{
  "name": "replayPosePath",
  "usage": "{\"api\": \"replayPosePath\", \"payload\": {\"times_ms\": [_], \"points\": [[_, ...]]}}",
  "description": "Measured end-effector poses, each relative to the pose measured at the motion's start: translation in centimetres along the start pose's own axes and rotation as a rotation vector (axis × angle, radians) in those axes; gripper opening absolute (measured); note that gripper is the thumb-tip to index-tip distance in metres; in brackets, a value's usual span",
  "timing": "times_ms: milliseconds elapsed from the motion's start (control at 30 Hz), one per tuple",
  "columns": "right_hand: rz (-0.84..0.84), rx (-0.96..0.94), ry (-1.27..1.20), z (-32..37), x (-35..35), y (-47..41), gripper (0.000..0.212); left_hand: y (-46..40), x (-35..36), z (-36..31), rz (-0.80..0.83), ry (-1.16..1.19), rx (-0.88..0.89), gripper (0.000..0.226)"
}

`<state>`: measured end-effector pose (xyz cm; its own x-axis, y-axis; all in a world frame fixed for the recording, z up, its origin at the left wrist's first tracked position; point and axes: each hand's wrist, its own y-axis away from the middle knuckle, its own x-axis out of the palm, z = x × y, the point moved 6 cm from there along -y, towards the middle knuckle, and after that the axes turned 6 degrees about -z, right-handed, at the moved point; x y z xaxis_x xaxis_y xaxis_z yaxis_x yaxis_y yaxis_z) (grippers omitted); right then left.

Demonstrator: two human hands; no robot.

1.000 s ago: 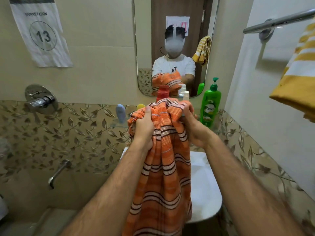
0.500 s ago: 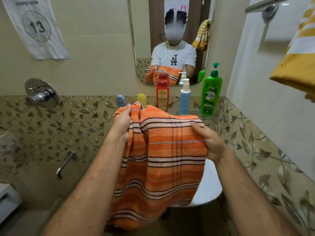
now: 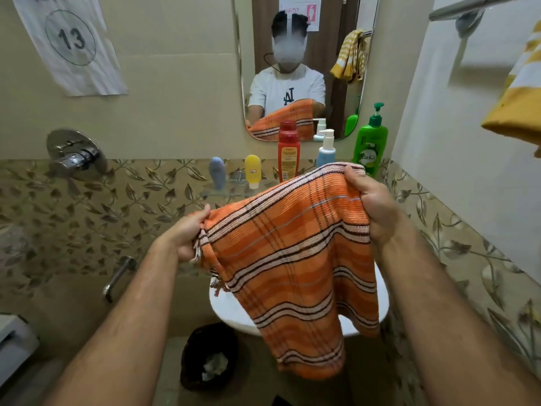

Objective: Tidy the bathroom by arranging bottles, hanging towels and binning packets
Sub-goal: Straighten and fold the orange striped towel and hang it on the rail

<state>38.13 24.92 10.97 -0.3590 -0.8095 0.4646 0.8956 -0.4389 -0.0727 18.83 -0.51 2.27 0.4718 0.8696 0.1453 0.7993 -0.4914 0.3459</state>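
Observation:
An orange striped towel (image 3: 292,259) hangs spread between both hands over the white basin (image 3: 231,315). My left hand (image 3: 187,232) grips its left top corner, lower down. My right hand (image 3: 371,203) grips the right top corner, higher up. On the glass shelf (image 3: 222,193) under the mirror stand a blue tube (image 3: 217,171), a yellow tube (image 3: 252,170), a red bottle (image 3: 289,150), a pale blue pump bottle (image 3: 325,148) and a green pump bottle (image 3: 370,142). A yellow striped towel (image 3: 518,104) hangs from the chrome rail (image 3: 468,7) at the top right.
A black bin (image 3: 209,356) with crumpled paper inside stands on the floor under the basin. A chrome mixer (image 3: 74,155) and spout (image 3: 117,278) are on the left wall. The mirror (image 3: 301,54) reflects a person. A white wall runs close on the right.
The bunched towel has been pulled open wide between my hands. My left hand has dropped lower and my right hand has moved right and up. The view has tilted down, showing the bin.

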Motion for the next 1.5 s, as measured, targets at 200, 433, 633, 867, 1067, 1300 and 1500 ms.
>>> {"api": "replayPosePath", "payload": {"times_ms": [200, 433, 633, 867, 1067, 1300, 1500], "points": [[-0.027, -0.065, 0.015, 1.3, 5.1, 1.8, 0.036, 1.8, -1.0, 2.5, 0.177, 0.305, -0.022, 0.07], [-0.126, -0.134, -0.021, 1.3, 8.8, 3.5, 0.038, 4.5, 0.3, 7.3, 0.489, 0.67, 0.109, 0.127], [-0.251, -0.149, -0.026, 0.7, 8.3, 4.6, 0.037, 6.1, 0.7, 7.2, 0.359, 0.28, 0.35, 0.089], [-0.304, -0.118, 0.03, 0.4, 5.3, 5.6, 0.043, 5.3, -1.5, 5.0, 0.013, 0.474, 0.23, 0.016], [-0.418, 0.064, 0.54, 0.4, 0.5, 5.4, 0.038, 4.6, -3.7, 0.3, -0.08, 0.285, 0.329, 0.012], [-0.536, 0.27, 0.816, -0.7, -2.8, 4.7, 0.029, 3.7, -3.6, -2.8, -0.149, 0.085, 0.39, 0.028], [-0.43, 0.176, 0.42, -0.7, -3.0, 2.6, 0.024, 3.0, -3.2, -3.8, -0.216, 0.097, 0.233, 0.009]]}}
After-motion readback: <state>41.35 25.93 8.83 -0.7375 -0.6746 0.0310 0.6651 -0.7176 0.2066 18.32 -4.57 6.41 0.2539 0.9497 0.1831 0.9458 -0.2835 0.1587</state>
